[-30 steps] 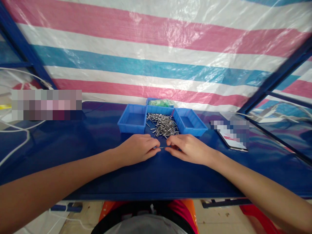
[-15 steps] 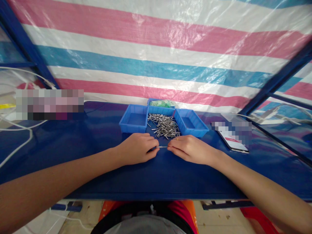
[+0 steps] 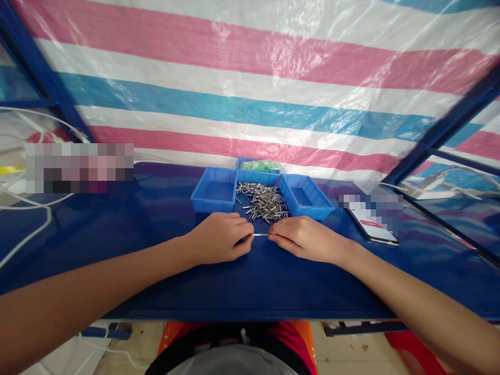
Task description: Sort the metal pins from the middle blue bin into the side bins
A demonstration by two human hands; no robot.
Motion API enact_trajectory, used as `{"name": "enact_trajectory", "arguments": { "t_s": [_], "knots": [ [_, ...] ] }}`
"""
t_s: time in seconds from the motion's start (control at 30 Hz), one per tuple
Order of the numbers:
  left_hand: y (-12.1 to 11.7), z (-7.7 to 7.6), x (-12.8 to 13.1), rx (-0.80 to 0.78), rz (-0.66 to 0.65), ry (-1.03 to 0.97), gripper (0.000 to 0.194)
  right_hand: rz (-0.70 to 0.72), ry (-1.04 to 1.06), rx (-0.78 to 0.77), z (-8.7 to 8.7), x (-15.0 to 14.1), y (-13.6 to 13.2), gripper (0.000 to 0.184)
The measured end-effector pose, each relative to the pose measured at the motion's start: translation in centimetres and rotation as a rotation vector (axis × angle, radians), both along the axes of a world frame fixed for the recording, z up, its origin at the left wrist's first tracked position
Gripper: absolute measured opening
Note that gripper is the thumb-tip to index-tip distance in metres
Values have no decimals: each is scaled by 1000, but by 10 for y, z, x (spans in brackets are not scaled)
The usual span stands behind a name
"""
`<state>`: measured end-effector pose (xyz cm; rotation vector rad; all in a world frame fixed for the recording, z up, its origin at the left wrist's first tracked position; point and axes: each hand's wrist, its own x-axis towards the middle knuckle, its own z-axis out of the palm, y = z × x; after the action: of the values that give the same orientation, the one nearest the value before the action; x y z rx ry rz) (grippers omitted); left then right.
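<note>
A slim silvery rivet [image 3: 260,235] with a small collar near its middle lies level between my two hands, just above the blue table. My left hand [image 3: 224,237] pinches its left end between thumb and fingers. At the other end, the closed fingertips of my right hand [image 3: 299,235] grip the thin shank; a ring shows on one finger. Right behind my hands a loose pile of similar metal rivets [image 3: 266,202] is spread on the table. The rivet's two tips are hidden in my fingers.
Blue plastic bins stand around the pile: a left bin [image 3: 213,204], a right bin [image 3: 312,212], and a back bin [image 3: 260,178] with green plastic bags [image 3: 261,166] behind it. A phone [image 3: 373,226] lies to the right. White cables [image 3: 29,237] run along the left.
The left hand has shifted very slightly away from the right, and a little more of the rivet's left part shows. Otherwise nothing has moved.
</note>
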<state>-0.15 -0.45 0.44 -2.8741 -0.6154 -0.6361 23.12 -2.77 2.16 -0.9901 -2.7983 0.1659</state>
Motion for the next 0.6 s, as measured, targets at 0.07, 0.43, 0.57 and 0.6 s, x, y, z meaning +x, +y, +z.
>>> {"name": "enact_trajectory", "arguments": {
  "t_s": [0.07, 0.43, 0.57, 0.6],
  "knots": [
    [0, 0, 0, 25, -5, -20, 22, 1, -5, -6, 0, 0, 0, 28],
    [-3, 0, 0, 155, -101, -101, 23, 38, -2, 13, -1, -1, -1, 25],
    [-3, 0, 1, 195, -136, -105, 24, 47, -17, 16, -2, -2, -1, 26],
    [-3, 0, 1, 199, -142, -104, 24, 46, -19, 14, -2, -2, -1, 26]
  ]
}}
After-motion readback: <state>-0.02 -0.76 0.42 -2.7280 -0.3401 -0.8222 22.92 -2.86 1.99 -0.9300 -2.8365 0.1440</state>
